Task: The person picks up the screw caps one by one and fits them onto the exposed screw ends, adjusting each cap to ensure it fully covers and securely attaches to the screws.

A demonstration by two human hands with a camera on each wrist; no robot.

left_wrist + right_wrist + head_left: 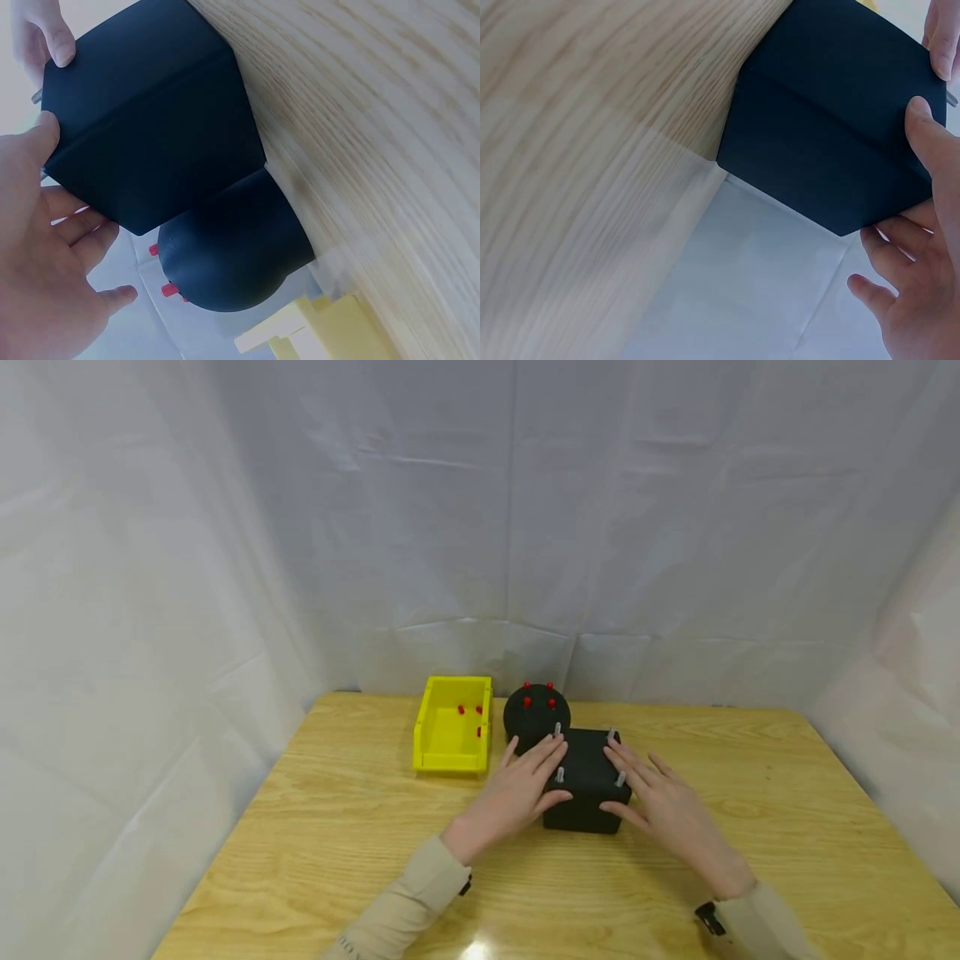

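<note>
Two hands frame the black block [587,779], which sits on the wooden table [337,827] a little beyond its middle. Your left hand [517,789] lies against the block's side at 9 o'clock, fingers straight and spread, tips reaching over the top edge and thumb on the near corner; your right hand [663,806] mirrors it at 3 o'clock, fingers straight on the top edge and thumb low on the near face. Neither hand curls round the block. The block looks roughly square from above, so you cannot tell a long axis; its near face looks toward 6 o'clock, turned slightly to your left. Four grey pegs [558,728] stand upright at its top corners, pointing straight up. Touching the block's far left corner, at about 11 o'clock from it, is a black cylinder [536,714] with red pegs [527,702] on top. Just beside that, at 9 o'clock, stands a yellow bin [452,735] holding a few small red pieces [461,710].
</note>
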